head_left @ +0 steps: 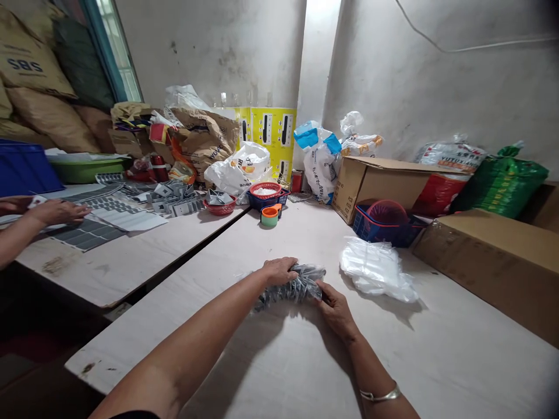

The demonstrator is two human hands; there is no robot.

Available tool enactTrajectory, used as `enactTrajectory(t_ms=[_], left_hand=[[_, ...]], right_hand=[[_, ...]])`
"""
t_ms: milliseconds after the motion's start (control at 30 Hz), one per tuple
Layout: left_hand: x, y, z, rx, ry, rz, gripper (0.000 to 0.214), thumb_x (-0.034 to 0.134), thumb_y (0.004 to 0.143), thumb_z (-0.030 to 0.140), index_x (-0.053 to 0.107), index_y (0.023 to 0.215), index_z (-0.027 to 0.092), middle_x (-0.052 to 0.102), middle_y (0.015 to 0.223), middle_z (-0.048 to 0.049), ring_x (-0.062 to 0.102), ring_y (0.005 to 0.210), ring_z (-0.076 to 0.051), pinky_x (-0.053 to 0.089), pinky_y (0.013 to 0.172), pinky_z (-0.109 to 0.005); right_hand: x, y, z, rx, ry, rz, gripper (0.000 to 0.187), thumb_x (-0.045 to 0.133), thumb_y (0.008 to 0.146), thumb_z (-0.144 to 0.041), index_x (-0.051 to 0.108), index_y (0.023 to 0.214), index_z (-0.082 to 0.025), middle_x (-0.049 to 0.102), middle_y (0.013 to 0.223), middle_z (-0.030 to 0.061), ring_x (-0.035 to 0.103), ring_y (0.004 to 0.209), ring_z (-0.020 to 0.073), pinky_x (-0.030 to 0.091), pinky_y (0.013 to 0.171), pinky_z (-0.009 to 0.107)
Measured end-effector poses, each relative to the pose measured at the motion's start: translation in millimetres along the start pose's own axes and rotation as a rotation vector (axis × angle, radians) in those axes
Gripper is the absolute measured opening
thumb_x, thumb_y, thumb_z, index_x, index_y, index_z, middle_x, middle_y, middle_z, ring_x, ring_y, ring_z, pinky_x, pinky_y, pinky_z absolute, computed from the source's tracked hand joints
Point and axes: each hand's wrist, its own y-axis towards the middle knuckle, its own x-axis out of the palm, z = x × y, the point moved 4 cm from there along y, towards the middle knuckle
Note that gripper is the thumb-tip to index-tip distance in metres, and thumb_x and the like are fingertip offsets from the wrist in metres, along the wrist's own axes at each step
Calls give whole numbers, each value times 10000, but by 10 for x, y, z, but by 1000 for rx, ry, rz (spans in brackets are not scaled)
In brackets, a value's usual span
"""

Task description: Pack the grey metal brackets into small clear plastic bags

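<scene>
Over the head view now, and the person's left hand (278,271) is cupping down over a curled bundle of dark grey strips in thin clear plastic (292,289), fingers wrapping its near end. The right hand (335,311) is pinching the bundle's other end between thumb and fingers, so the hands are working close together, not spread. The bundle is sitting between them, above the middle of a long pale laminate table (454,331); whether it is touching the surface, I can't quite tell. Good handling here looks like even pressure from both ends, keeping the strips from slipping out of the plastic.

Just right of the bundle on that table, a loose heap of clear plastic bags (378,270) is lying ready to hand, and beyond it a blue plastic basket (375,230) is sitting against a brown cardboard box (375,186). Past the table's far end, a small orange-and-green cup (269,216) is standing. Left of the table, a co-worker's hand (57,212) is resting on dark grey printed sheets (86,234), fingers extended.
</scene>
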Motion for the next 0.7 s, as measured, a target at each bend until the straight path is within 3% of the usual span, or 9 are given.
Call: enactTrajectory(t_ms=[200, 400, 567, 700], left_hand=[[16, 49, 57, 40, 24, -26, 483, 468, 783, 435, 468, 1228, 248, 505, 1291, -63, 481, 1148, -248, 374, 946, -345], [38, -1, 96, -15, 83, -14, 542, 429, 803, 463, 375, 1309, 277, 436, 1305, -96, 456, 1157, -276, 364, 943, -420], [0, -107, 155, -69, 132, 83, 616, 421, 805, 478, 300, 1368, 260, 433, 1286, -152, 374, 1197, -354, 297, 936, -554], [-68, -195, 238, -38, 146, 202, 682, 456, 805, 448, 221, 1401, 214, 447, 1296, -139, 341, 1220, -319, 196, 1014, -529]], right_hand=[[42, 31, -31, -7, 54, -16, 363, 601, 729, -303, 630, 1074, -193, 641, 931, 49, 584, 849, 213, 479, 777, 370], [22, 34, -121, -36, -150, 1, 362, 588, 714, -315, 633, 1064, -233, 567, 979, 45, 549, 884, 204, 462, 799, 354], [19, -9, -66, 22, -399, 60, 485, 576, 695, -291, 552, 1178, -252, 521, 968, 37, 546, 842, 190, 474, 760, 334], [32, -32, -28, -46, -407, 64, 625, 616, 672, -325, 435, 1256, -195, 555, 1041, 67, 544, 933, 227, 463, 813, 363]])
